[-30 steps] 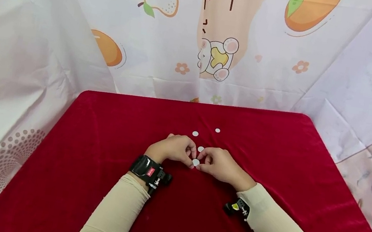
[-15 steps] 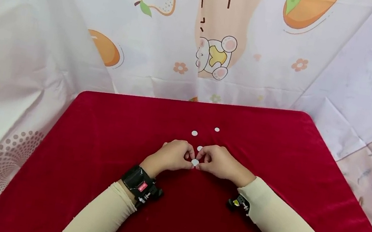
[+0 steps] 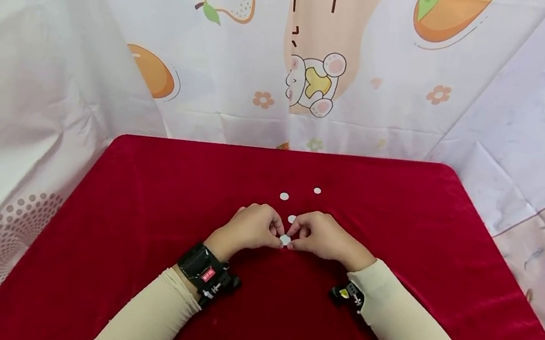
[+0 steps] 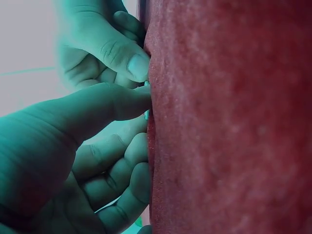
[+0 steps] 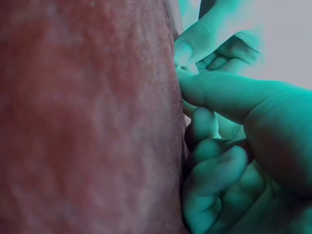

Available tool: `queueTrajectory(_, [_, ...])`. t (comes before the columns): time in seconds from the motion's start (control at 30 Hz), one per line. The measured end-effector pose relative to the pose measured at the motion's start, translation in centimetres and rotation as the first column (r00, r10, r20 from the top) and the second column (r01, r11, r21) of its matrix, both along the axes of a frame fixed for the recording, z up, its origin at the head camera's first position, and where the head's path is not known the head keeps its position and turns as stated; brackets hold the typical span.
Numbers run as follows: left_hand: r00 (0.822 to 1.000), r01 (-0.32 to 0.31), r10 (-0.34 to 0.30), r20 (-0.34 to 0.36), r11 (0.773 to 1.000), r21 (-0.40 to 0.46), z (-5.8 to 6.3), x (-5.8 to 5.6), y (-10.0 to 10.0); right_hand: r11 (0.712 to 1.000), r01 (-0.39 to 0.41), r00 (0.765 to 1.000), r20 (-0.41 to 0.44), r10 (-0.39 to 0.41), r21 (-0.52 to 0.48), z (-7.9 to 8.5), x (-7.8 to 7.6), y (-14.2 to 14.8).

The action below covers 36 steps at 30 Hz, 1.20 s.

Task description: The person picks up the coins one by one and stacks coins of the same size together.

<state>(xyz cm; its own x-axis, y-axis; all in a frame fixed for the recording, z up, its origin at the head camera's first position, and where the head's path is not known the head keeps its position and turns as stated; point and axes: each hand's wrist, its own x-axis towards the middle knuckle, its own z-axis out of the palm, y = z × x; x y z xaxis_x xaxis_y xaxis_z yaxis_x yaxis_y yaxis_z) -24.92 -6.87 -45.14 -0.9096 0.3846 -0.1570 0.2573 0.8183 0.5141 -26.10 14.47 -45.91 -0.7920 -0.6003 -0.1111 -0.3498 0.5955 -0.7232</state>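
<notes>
Behind everything, a white curtain (image 3: 212, 77) hangs with printed fruit, flowers and a sideways cartoon animal (image 3: 313, 84); its dark brown characters (image 3: 298, 1) are cut off by the upper edge, and I cannot read them. Below spreads a red cloth (image 3: 269, 324) over the table. Two cream sleeves (image 3: 147, 317) reach in from the near edge. The left hand (image 3: 252, 228) and right hand (image 3: 328, 239) meet near the middle, each pinching the edge of one white disc (image 3: 285, 240) between thumb and forefinger, the left from its left side, the right from its right. A black wrist strap (image 3: 198, 265) on the left arm bears a red label (image 3: 208, 274) with pale lettering too small to make out. Just beyond the held disc lies a second disc (image 3: 292, 219), partly hidden by the right forefinger; farther back lie a third disc (image 3: 284, 196) and, to its right, a fourth disc (image 3: 317, 191), looking smallest.
</notes>
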Motion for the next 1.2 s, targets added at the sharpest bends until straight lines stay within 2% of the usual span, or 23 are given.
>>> queueTrajectory(0.17, [1.0,-0.001,0.001,0.005,1.0,0.001,0.0,0.0,0.0,1.0,0.006,1.0,-0.011,-0.006,0.002,0.2,-0.3,0.3])
queueTrajectory(0.43, [1.0,0.0,-0.001,0.026,1.0,0.02,0.3,0.1,-0.1,0.993,0.112,0.991,-0.064,-0.114,-0.032,0.7,-0.8,1.0])
queueTrajectory(0.73, [0.998,-0.009,0.006,0.062,0.999,0.039,0.2,0.1,-0.1,0.981,0.184,0.978,-0.087,-0.189,-0.056,0.4,-1.2,1.3])
queueTrajectory(1.2, [0.998,-0.008,0.003,0.062,0.997,0.076,-0.2,0.1,-0.2,0.985,0.174,0.984,-0.041,-0.174,0.0,-0.2,-1.5,1.7])
